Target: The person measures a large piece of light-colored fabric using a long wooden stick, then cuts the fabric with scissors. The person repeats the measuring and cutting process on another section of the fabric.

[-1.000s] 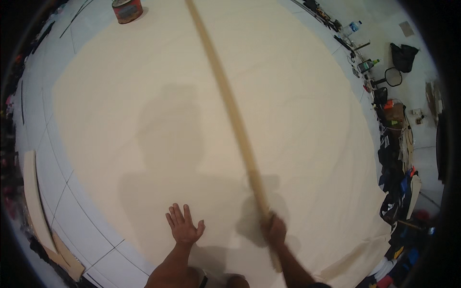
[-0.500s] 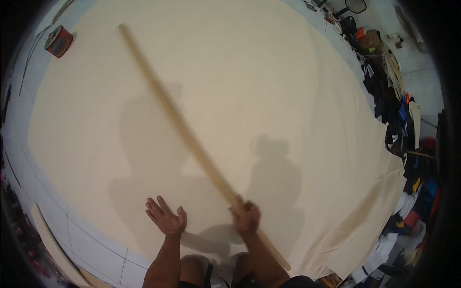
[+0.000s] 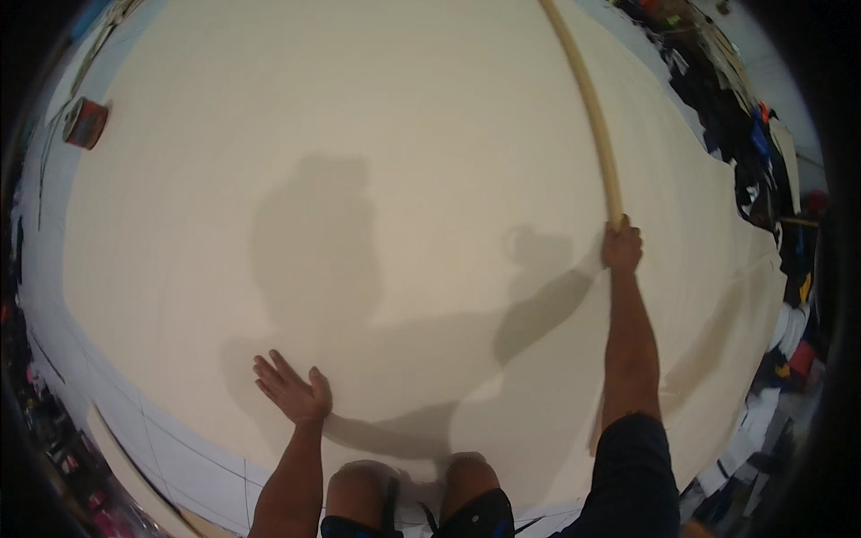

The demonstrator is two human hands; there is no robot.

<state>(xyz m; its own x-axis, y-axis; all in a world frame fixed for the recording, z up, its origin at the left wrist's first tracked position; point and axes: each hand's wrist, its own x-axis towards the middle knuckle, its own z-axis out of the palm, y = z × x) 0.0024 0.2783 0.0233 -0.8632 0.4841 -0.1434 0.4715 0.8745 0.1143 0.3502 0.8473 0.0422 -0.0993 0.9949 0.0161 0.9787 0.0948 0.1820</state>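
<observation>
A large cream sheet (image 3: pixel 448 161) is spread over the tiled floor beneath both my hands. At the right, my right hand (image 3: pixel 622 247) is closed around a long pale wooden stick (image 3: pixel 587 103), its far part reaching up past the top edge of the view. My forearm hides much of the stick's near part, and a short piece shows beside my elbow. My left hand (image 3: pixel 294 389) lies flat on the sheet at the lower left, fingers spread, holding nothing.
A rusty red tin (image 3: pixel 86 124) stands on the pale floor tiles (image 3: pixel 179 457) beyond the sheet's left edge. Dark cloth and mixed clutter (image 3: pixel 713 108) line the right side. A long board strip (image 3: pixel 134 471) lies at lower left. The sheet is creased at lower right (image 3: pixel 717 350).
My right hand has moved forward and to the right with the stick, which has swung from a diagonal to nearly straight ahead. My left hand stays spread on the sheet. The view has shifted slightly.
</observation>
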